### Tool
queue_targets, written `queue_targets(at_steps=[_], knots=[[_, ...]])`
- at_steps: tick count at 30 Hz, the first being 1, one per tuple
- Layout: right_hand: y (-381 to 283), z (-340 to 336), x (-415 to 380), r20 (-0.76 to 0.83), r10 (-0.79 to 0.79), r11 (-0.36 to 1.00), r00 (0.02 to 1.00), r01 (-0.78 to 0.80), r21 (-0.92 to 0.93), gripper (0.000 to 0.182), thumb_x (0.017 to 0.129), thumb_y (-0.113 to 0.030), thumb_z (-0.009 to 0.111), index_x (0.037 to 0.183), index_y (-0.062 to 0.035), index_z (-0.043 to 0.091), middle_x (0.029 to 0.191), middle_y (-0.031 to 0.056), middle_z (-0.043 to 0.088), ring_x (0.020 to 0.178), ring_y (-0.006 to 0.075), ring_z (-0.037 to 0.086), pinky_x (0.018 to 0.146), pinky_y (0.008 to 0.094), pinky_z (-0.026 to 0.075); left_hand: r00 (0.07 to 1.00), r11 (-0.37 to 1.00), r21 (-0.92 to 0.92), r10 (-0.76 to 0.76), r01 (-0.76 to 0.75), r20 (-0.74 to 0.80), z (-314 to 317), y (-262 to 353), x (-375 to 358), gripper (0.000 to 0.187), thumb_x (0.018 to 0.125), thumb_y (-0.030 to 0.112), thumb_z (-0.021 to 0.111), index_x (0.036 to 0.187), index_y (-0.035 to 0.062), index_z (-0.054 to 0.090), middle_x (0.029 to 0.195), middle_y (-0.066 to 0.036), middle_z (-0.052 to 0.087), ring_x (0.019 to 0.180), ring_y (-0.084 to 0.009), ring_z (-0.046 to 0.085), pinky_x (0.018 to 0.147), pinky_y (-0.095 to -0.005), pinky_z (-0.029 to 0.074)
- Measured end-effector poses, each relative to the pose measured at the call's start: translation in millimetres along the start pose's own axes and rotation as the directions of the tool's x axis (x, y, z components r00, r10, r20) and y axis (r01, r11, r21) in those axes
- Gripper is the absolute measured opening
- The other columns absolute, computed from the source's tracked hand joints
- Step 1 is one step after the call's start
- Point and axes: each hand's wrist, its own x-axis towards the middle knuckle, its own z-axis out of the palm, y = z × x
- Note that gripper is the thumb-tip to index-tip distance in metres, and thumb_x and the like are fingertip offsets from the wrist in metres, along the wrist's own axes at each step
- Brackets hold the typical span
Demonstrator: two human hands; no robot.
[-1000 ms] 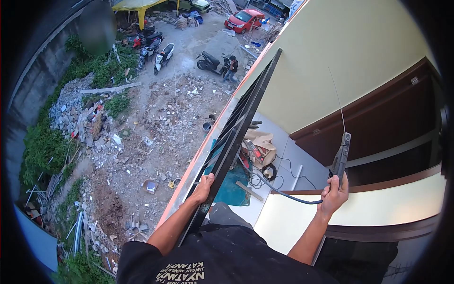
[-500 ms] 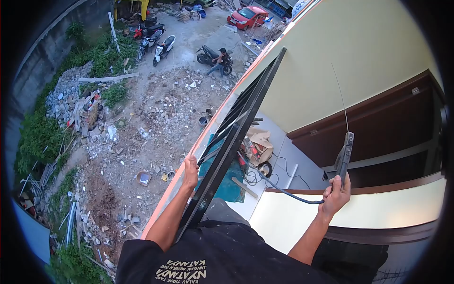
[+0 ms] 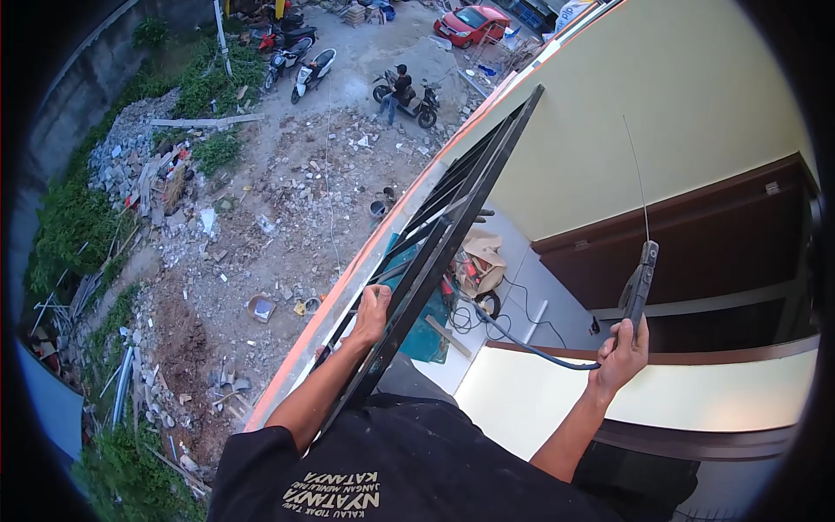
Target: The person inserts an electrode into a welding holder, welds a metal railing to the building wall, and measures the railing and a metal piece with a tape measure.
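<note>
My right hand (image 3: 623, 355) is closed around the handle of a dark welding electrode holder (image 3: 639, 291). A long thin welding rod (image 3: 639, 187) points up from its jaws. From the handle, a dark welding cable (image 3: 531, 355) runs left towards the floor. My left hand (image 3: 371, 317) is closed on a bar at the outer side of the black metal railing (image 3: 439, 252); part of its grip is hidden. The railing slants up from my body to the cream wall.
On the tiled floor lie a red power tool (image 3: 449, 287), a tan bag (image 3: 484, 250), coiled cables and a teal sheet (image 3: 426, 335). Far below the parapet edge (image 3: 335, 296) are rubble, parked motorbikes, a red car (image 3: 470, 26) and a person (image 3: 398, 91) at a motorbike.
My left hand has moved right from the parapet edge onto the railing's outer bar. My right hand stays about where it was, still with the electrode holder. The view has shifted slightly.
</note>
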Motion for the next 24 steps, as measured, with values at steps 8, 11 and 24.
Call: queue_targets(at_steps=[8, 11, 24], knots=[[-5.0, 7.6, -2.4, 0.020, -0.013, 1.000, 1.000, 0.012, 0.022, 0.035, 0.096, -0.009, 0.062, 0.127, 0.0068, 0.056, 0.071, 0.0031, 0.058, 0.041, 0.0007, 0.042, 0.033, 0.0155, 0.028, 0.956, 0.955, -0.158, -0.218, 0.250, 0.194, 6.3, 12.2, -11.6, 0.093, 0.091, 0.081, 0.027, 0.125, -0.0040, 0.044, 0.108, -0.017, 0.053, 0.104, -0.0239, 0.053, 0.100, -0.0363, 0.037], [-7.2, 9.1, -3.4, 0.011, -0.002, 1.000, 1.000, 0.001, 0.021, 0.036, 0.096, -0.009, 0.063, 0.127, 0.0073, 0.056, 0.071, 0.0031, 0.058, 0.041, 0.0008, 0.042, 0.033, 0.0154, 0.029, 0.979, 0.950, -0.242, -0.182, 0.199, 0.091, -15.4, 25.2, -20.4, 0.087, 0.092, 0.078, 0.036, 0.123, -0.0029, 0.045, 0.100, -0.013, 0.053, 0.090, -0.0206, 0.051, 0.086, -0.0351, 0.043], [-10.7, 9.9, -5.6, 0.075, -0.016, 1.000, 0.997, 0.018, -0.015, 0.032, 0.097, -0.010, 0.060, 0.126, 0.0038, 0.058, 0.070, 0.0017, 0.058, 0.041, 0.0005, 0.042, 0.033, 0.0154, 0.028, 0.830, 0.913, -0.229, -0.175, 0.338, 0.529, -49.2, 38.2, -56.0, 0.073, 0.090, 0.067, 0.057, 0.124, 0.0030, 0.051, 0.096, -0.008, 0.060, 0.089, -0.0163, 0.059, 0.084, -0.0300, 0.047]])
